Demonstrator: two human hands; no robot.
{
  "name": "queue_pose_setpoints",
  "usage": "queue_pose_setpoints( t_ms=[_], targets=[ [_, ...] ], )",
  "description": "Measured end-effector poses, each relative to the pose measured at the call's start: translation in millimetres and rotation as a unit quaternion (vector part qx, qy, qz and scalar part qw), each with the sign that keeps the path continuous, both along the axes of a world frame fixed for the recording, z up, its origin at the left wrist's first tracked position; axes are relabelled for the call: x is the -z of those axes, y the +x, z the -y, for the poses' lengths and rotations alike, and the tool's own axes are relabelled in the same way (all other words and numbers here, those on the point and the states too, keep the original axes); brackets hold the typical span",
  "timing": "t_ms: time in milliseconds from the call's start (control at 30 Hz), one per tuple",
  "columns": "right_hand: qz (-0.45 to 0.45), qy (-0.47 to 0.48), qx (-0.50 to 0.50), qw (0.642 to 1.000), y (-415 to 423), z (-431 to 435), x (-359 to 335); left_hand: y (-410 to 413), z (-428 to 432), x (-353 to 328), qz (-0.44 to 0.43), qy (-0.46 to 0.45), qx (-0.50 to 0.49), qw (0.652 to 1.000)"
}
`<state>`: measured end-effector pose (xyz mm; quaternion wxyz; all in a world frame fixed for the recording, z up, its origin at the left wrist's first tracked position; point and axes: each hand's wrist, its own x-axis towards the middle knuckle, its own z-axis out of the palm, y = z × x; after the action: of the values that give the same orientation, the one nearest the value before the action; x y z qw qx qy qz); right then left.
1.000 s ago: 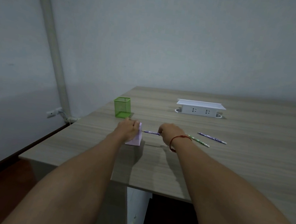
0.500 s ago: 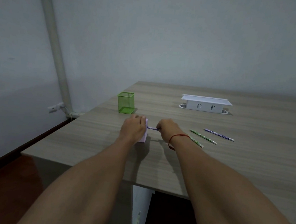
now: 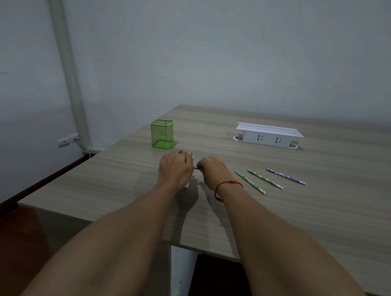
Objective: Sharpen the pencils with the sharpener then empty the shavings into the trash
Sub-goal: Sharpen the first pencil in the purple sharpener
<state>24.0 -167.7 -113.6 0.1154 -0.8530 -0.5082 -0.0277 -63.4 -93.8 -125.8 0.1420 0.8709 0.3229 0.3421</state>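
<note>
My left hand [image 3: 175, 168] grips a pale pink box sharpener [image 3: 187, 183] standing on the table; the hand hides nearly all of it. My right hand [image 3: 212, 171] pinches a purple pencil [image 3: 196, 167], and only a short piece of it shows between the two hands, its tip inside the sharpener. To the right, two green patterned pencils [image 3: 250, 182] [image 3: 264, 179] and one purple pencil [image 3: 285, 176] lie loose on the table.
A green mesh pencil cup [image 3: 161, 133] stands just behind my left hand. A white power socket box [image 3: 268, 135] sits at the back of the wooden table [image 3: 326, 222]. The table's left and front edges are close by. No trash bin is in view.
My right hand has moved left toward the sharpener, so less of the purple pencil shows between the hands. The view has shifted slightly.
</note>
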Motion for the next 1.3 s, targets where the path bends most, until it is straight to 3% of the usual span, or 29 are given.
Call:
queue_pose_setpoints(
  t_ms=[133, 267, 367, 500, 800, 1033, 1300],
  targets=[
    [0.019, -0.008, 0.005, 1.0, 0, 2, -6, -18, -15, -15, 0.01, -0.098, 0.041, 0.994],
    [0.033, -0.001, -0.008, 0.999, -12, -3, -15, -32, -34, -7, 0.037, -0.184, -0.007, 0.982],
    [0.003, 0.019, -0.058, 0.998, -23, -12, -24, -43, -31, 7, 0.0, -0.216, 0.004, 0.976],
    [-0.007, -0.027, -0.09, 0.996, -36, -31, -23, -50, -40, 21, -0.105, -0.153, 0.014, 0.983],
    [0.029, -0.021, -0.072, 0.997, -40, -45, -13, -57, -60, 30, -0.193, -0.046, 0.037, 0.979],
    [0.07, 0.009, -0.054, 0.996, -43, -50, 0, -56, -68, 31, -0.295, 0.076, 0.051, 0.951],
    [0.091, 0.009, -0.037, 0.995, -39, -56, 6, -42, -97, -20, -0.323, 0.211, 0.081, 0.919]
  ],
)
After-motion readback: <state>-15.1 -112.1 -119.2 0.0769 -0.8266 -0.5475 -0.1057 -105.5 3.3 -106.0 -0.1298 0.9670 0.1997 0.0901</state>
